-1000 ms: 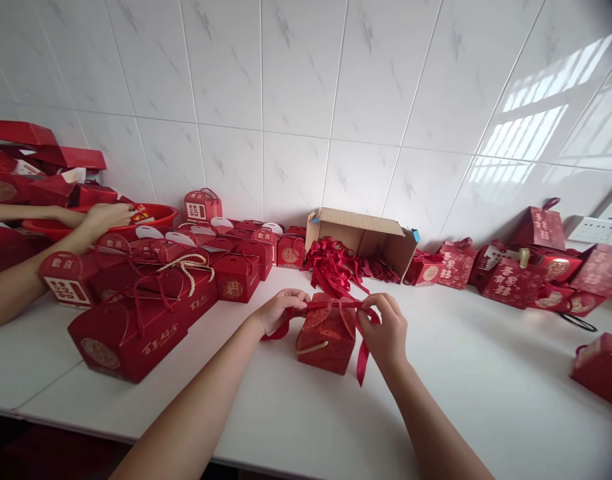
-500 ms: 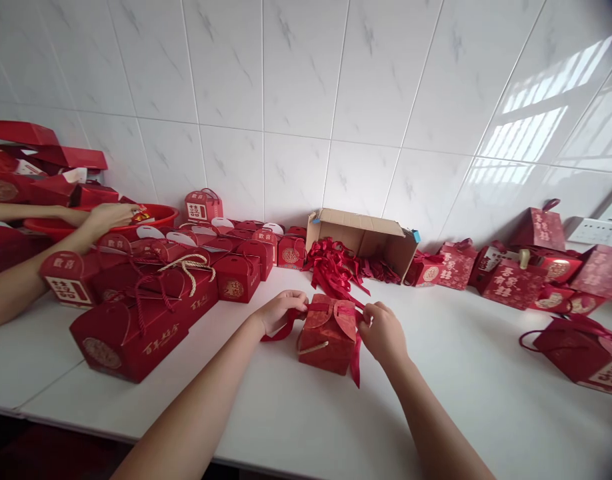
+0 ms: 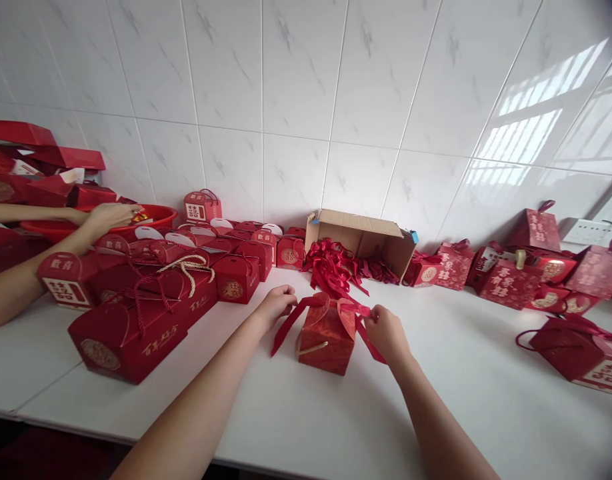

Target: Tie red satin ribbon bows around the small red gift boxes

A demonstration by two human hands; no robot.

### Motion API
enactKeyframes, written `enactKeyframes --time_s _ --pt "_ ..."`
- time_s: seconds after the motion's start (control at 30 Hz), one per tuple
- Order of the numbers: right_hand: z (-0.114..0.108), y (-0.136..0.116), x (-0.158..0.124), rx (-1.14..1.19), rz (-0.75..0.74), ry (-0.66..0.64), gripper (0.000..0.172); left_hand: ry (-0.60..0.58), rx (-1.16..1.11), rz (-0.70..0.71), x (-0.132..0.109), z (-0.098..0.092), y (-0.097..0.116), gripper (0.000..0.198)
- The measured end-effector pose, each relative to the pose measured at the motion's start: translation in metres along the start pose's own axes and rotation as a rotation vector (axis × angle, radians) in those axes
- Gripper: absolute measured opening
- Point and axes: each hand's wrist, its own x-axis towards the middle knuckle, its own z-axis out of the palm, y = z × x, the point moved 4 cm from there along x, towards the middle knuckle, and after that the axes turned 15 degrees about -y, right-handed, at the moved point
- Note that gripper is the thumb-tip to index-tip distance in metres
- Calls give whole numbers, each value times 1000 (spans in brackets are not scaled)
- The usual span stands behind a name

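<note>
A small red gift box (image 3: 327, 337) with a gold cord handle stands on the white counter (image 3: 296, 413) in front of me. A red ribbon (image 3: 306, 308) runs across its top flaps. My left hand (image 3: 276, 305) is closed on the ribbon's left end, which hangs down beside the box. My right hand (image 3: 385, 332) pinches the ribbon's right end just to the right of the box top.
An open cardboard carton (image 3: 366, 241) lies on its side behind, spilling red ribbons (image 3: 333, 267). Many red gift boxes (image 3: 151, 293) crowd the left, more stand at the right (image 3: 516, 277). Another person's hands (image 3: 109, 217) reach into a red basin (image 3: 156, 215) at far left.
My hands have drawn the ribbon ends outward and the left hand shifted slightly left. A red box with ribbon has come to rest at the right edge of the counter.
</note>
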Motion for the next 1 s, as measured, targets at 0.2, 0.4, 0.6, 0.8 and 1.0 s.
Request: enactKeyframes --time_s 0.2,0.4,0.6,0.8,1.0 --pt "-3 -3 -2 554 20 -65 18 150 148 -70 -2 -8 3 31" --pt "15 -8 -1 1157 89 -173 4 -95 180 -339 -12 10 3 30" --pt "23 -5 4 1511 129 -161 14 -297 219 -459 -20 17 -2 20" --pt "17 1 8 1654 151 -127 14 -259 114 -340 -14 15 3 37" --pt "16 -1 7 1740 199 -160 12 -136 -165 -218 -3 9 3 42"
